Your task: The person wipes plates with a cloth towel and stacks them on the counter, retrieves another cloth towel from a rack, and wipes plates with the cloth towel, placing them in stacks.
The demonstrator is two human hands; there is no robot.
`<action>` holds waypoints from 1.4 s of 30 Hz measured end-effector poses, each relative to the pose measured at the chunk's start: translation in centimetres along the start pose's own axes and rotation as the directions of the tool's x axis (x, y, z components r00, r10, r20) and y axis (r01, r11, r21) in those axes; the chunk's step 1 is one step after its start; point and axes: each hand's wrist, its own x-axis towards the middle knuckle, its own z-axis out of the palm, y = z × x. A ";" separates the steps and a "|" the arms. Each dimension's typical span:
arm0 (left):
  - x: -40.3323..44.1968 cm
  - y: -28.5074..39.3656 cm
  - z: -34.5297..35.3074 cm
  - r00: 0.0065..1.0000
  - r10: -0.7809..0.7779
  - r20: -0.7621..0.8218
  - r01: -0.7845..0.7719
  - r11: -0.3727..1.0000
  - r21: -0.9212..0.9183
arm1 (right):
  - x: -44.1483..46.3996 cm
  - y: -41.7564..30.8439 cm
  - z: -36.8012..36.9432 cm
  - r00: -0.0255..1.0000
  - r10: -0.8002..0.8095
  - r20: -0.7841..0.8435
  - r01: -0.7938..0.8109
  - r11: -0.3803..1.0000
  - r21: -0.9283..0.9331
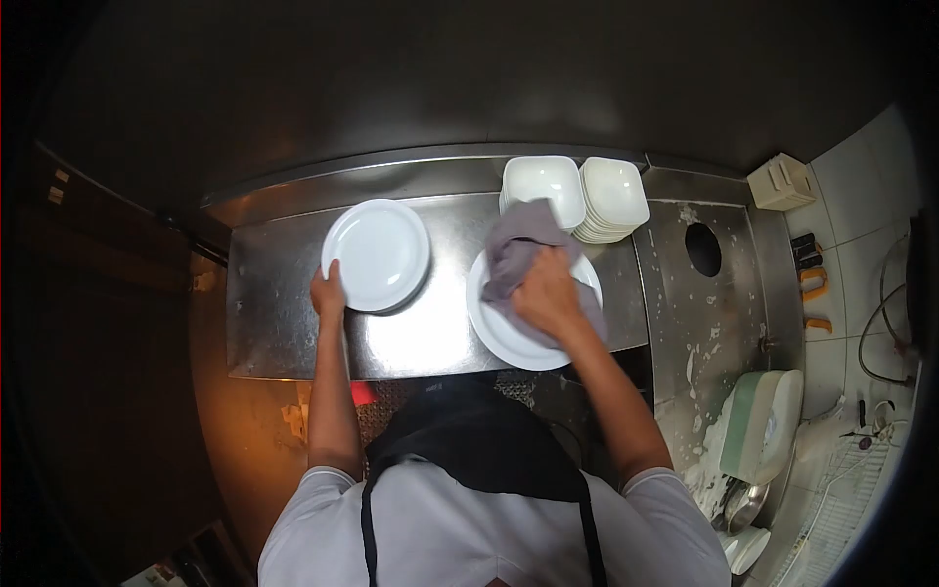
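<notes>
Over the steel counter [284, 342], the left hand [329, 292] clamps a round white plate [378, 254] by its rim (a sound hold: it looks stiff, slick, perhaps breakable). The right hand [552, 295] closes its fingers around a soft grey cloth [511, 256] against a second plate [507, 338].

The shiny metal table [284, 303] carries two stacks of square white bowls [541, 181]; two round white plates [376, 254] seem also to rest there.
</notes>
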 end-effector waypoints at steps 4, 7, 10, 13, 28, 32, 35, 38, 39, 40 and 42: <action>-0.6 -1.0 -4.3 0.992 -0.123 0.012 0.123 0.992 0.024 | -2.5 -4.9 -4.5 0.961 -0.243 0.131 0.190 0.927 0.323; -0.6 -3.0 -6.5 0.988 -0.150 -0.041 0.153 0.987 0.057 | -5.9 -2.6 -6.7 0.910 -0.368 0.189 0.292 0.895 0.338; -1.2 -4.0 -8.4 0.984 -0.119 -0.129 0.140 0.975 0.174 | -5.7 1.1 -5.9 0.929 -0.299 0.219 0.257 0.945 0.203; -2.5 -1.0 -9.5 0.972 -0.100 -0.213 0.168 0.929 0.330 | -3.1 1.8 -4.7 0.950 -0.214 0.227 0.185 0.972 0.143; -8.5 26.8 15.1 0.635 0.204 0.745 -0.159 0.978 -0.132 | 2.6 30.8 1.5 0.685 0.455 0.569 -0.577 -0.139 0.805; -9.2 29.1 16.0 0.467 0.303 0.830 -0.046 0.946 -0.320 | 2.4 29.7 2.0 0.693 0.474 0.543 -0.587 -0.066 0.807; -7.9 26.7 17.4 0.568 0.351 0.744 -0.191 0.936 -0.296 | 2.7 28.1 2.6 0.691 0.482 0.538 -0.592 -0.049 0.804; -7.1 24.1 17.1 0.739 0.119 0.664 -0.015 0.987 -0.159 | 3.5 27.3 4.8 0.703 0.397 0.590 -0.614 -0.081 0.785; -5.9 22.7 17.1 0.758 0.158 0.633 -0.095 0.987 -0.132 | 3.8 27.5 6.1 0.702 0.349 0.621 -0.633 -0.094 0.769; -4.8 21.3 17.2 0.775 0.197 0.601 -0.172 0.980 -0.099 | 4.2 26.2 6.0 0.711 0.338 0.617 -0.639 -0.055 0.767; -3.8 20.8 14.7 0.814 0.216 0.539 -0.276 0.961 0.032 | 5.0 23.0 5.3 0.730 0.303 0.613 -0.644 0.002 0.765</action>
